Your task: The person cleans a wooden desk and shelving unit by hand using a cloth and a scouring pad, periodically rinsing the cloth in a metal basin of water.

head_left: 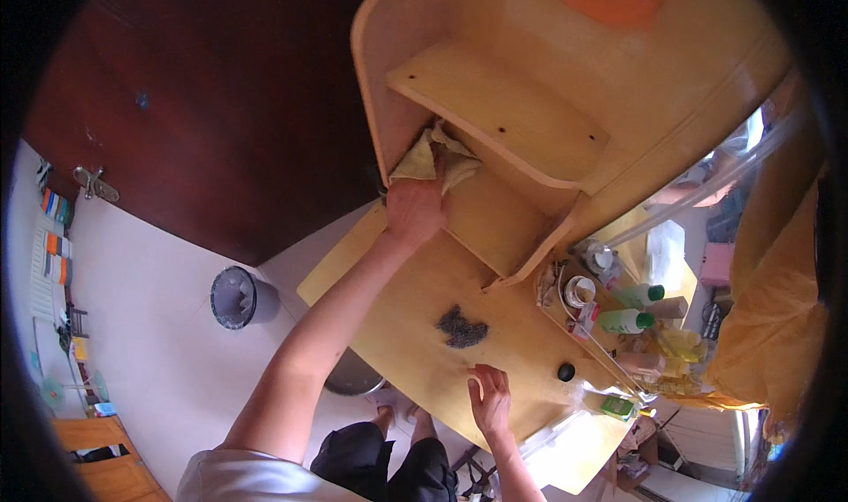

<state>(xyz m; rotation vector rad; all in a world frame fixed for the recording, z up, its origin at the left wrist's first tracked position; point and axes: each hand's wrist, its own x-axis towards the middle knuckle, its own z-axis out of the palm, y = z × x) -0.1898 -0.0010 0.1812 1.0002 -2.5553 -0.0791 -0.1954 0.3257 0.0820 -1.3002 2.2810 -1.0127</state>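
Note:
My left hand (415, 209) reaches up to the wooden shelf unit (499, 122) and grips a pale yellowish cloth (415, 159). The cloth is bunched in the lower compartment, against its left side panel. My right hand (491, 402) hovers over the near part of the wooden desk (415, 281), holding nothing, its fingers loosely bent and apart. Between the two hands, a dark grey, fuzzy-looking clump (461, 326) lies on the desktop. A small round black thing (566, 372) sits to the right of it.
Bottles with green caps (625, 321) and an open white jar (579, 292) crowd the desk's right side behind a low edge. A small green box (619, 407) lies nearer. Left, a lined grey bin (238, 297) stands on the floor below a dark red door (230, 105).

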